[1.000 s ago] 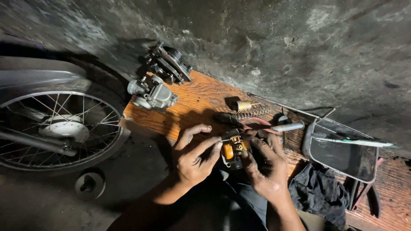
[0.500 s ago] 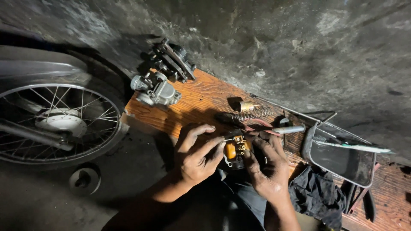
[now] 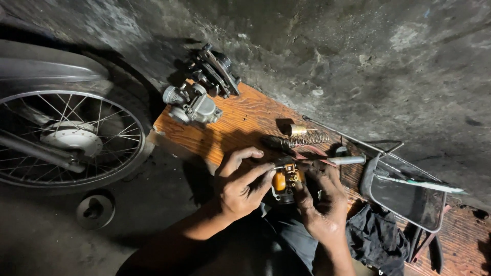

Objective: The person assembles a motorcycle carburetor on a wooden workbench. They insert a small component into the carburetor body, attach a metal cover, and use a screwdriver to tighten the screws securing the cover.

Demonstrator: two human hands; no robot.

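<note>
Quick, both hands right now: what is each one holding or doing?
Left hand: fingers curled, pinching a thin tool against the small carburetor part.
Right hand: closed around that same part, steadying it.

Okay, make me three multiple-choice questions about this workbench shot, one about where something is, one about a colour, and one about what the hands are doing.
1. Where does the spoked wheel stand?
A. left of the wooden board
B. on the board
C. right of the mirror

2. What colour is the inside of the small part between the hands?
A. blue
B. orange
C. white

3. How are the hands placed?
A. both flat on the floor
B. only one near the part
C. left hand and right hand both on the part

Answers: 1 A, the wheel sits off the board's left end. 2 B, an orange float shows inside it. 3 C, fingers of both hands close around it.
</note>
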